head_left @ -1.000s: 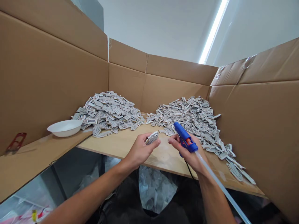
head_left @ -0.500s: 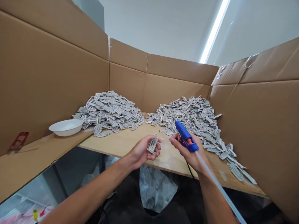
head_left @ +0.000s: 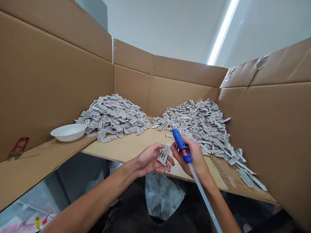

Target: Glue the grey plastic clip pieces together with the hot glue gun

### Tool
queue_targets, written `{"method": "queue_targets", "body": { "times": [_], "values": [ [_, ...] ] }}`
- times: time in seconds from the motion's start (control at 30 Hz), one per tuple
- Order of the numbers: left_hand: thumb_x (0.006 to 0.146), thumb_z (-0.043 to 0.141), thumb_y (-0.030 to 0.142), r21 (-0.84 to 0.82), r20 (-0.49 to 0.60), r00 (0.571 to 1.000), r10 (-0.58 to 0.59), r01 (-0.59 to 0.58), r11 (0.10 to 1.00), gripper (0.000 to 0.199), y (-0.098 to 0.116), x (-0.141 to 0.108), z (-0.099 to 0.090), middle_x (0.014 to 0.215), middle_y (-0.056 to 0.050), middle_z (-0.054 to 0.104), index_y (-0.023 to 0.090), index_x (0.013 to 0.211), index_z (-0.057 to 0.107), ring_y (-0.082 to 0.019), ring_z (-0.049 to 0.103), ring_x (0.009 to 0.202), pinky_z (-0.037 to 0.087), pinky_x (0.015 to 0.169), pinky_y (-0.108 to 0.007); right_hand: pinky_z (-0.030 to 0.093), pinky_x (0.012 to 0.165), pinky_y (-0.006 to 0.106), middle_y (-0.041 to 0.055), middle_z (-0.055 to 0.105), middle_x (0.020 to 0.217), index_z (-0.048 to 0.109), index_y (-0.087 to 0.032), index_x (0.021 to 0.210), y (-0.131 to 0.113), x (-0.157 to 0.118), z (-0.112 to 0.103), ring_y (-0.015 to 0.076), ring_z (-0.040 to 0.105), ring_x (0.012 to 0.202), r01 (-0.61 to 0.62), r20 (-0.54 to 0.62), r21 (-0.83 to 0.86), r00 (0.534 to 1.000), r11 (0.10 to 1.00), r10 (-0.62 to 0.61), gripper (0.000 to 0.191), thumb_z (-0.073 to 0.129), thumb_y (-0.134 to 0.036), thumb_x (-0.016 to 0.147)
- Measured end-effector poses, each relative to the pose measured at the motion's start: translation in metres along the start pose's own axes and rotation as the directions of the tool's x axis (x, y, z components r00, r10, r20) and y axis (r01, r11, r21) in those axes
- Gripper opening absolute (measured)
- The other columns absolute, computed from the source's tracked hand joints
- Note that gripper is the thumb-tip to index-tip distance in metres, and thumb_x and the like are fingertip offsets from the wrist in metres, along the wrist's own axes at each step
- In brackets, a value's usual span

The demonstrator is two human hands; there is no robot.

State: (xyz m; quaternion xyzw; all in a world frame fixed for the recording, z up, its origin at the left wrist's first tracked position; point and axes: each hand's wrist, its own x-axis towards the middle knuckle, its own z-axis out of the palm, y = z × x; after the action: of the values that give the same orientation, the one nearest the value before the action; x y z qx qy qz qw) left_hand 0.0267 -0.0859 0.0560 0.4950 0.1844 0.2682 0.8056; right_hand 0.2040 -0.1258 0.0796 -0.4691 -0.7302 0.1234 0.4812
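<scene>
A pale wall (head_left: 157, 29) fills the top, crossed by one bright light strip (head_left: 222, 34) that runs out of view. Three brown cardboard walls (head_left: 60, 58) stand around the work, the left and right ones cut off at the sides. Between them lies a light wooden counter (head_left: 116, 147), flanked by cardboard on both sides; the space beneath is dark and hard to make out, with crumpled clear plastic (head_left: 162, 195) below the front edge. Two heaps sit on the counter, a left pile (head_left: 116, 116) and a right pile (head_left: 201, 119), both of grey slotted pieces, too many and too overlapped to count.

Of the two hands, the left hand (head_left: 148, 160) holds one slotted piece (head_left: 163, 156) above the counter's front, its far end partly blurred. The right hand (head_left: 195, 155) is wrapped around one blue glue gun (head_left: 181, 146), hiding its grip; the thin nozzle is hard to pick out against the right pile. A long glue stick (head_left: 205, 195) trails from the gun, cut off at the bottom. One white bowl (head_left: 68, 132) sits beside the left pile, and one red-handled tool (head_left: 19, 147), unclear in kind, lies farther left.
</scene>
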Motion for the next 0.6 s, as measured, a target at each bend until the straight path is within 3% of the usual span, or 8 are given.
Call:
{"method": "queue_targets", "body": {
  "times": [0.1, 0.23, 0.4, 0.6],
  "values": [
    [0.070, 0.061, 0.029, 0.011, -0.003, 0.999, 0.044, -0.044, 0.999, 0.027, 0.000, -0.001, 0.002, 0.091, -0.009, 0.068, 0.015, 0.093, 0.060, -0.018, 0.066, 0.075, 0.033, 0.055, -0.025, 0.047, 0.056, 0.028, 0.0022, 0.067, 0.075, 0.058, -0.023, 0.083, 0.000, 0.001, -0.001, 0.0171, 0.058, 0.062, 0.002, -0.016, -0.011, 1.000, 1.000, -0.002, 0.013, 0.066, -0.033, 0.084],
    [0.058, 0.063, 0.006, 0.087, -0.045, 0.991, 0.126, -0.122, 0.989, 0.045, 0.000, -0.002, 0.006, 0.100, -0.008, 0.066, 0.016, 0.102, 0.062, -0.016, 0.066, 0.084, 0.037, 0.064, -0.024, 0.046, 0.057, 0.027, 0.0015, 0.067, 0.074, 0.057, -0.023, 0.086, 0.005, 0.000, -0.004, 0.0161, 0.057, 0.061, 0.002, -0.020, -0.048, 1.000, 0.999, -0.003, 0.015, 0.068, -0.033, 0.084],
    [0.061, 0.064, 0.006, 0.125, -0.022, 0.977, 0.214, -0.209, 0.970, 0.050, 0.000, -0.002, 0.013, 0.103, -0.010, 0.067, 0.015, 0.110, 0.063, -0.015, 0.064, 0.084, 0.036, 0.064, -0.026, 0.045, 0.058, 0.027, 0.0010, 0.068, 0.076, 0.057, -0.024, 0.087, 0.007, -0.001, -0.004, 0.0166, 0.058, 0.062, 0.005, -0.067, -0.128, 0.998, 0.992, -0.013, 0.012, 0.066, -0.031, 0.086],
    [0.065, 0.063, 0.007, 0.230, -0.068, 0.938, 0.339, -0.316, 0.921, 0.054, -0.004, 0.000, 0.015, 0.094, -0.006, 0.064, 0.016, 0.118, 0.062, -0.015, 0.059, 0.080, 0.036, 0.065, -0.028, 0.044, 0.057, 0.026, 0.0004, 0.067, 0.073, 0.054, -0.025, 0.082, -0.001, -0.003, -0.001, 0.0158, 0.057, 0.060, 0.053, -0.094, -0.140, 0.993, 0.989, -0.066, 0.012, 0.066, -0.026, 0.083]
  ]
}}
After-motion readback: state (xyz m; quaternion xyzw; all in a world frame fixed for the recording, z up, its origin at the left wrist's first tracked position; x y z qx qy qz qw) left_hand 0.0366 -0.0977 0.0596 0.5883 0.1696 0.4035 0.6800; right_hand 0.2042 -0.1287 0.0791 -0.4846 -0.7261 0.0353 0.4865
